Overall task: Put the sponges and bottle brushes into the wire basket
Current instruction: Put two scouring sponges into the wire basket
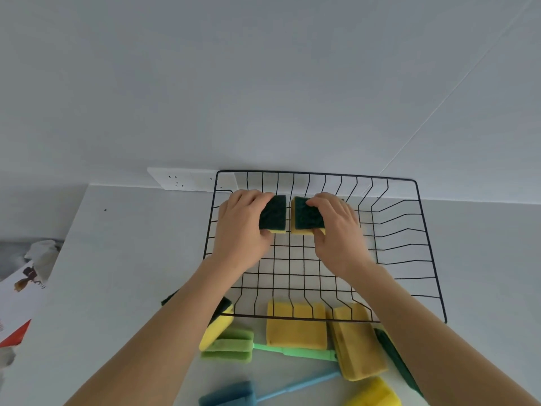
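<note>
A black wire basket [421, 230] stands on the white counter against the wall. Inside it, at the far side, my left hand [243, 227] grips a yellow sponge with a dark green scouring pad [275, 213]. Beside it my right hand [336, 230] grips a second green-topped sponge [306, 216]. The two sponges sit side by side, a small gap between them. In front of the basket lie several yellow sponges [295, 329], a green bottle brush [231, 345] and a blue bottle brush [231, 395].
A white wall socket [181, 178] sits behind the basket's left corner. A printed box or paper [20, 297] and crumpled material lie past the counter's left edge. The counter [117, 259] stretches bare left of the basket.
</note>
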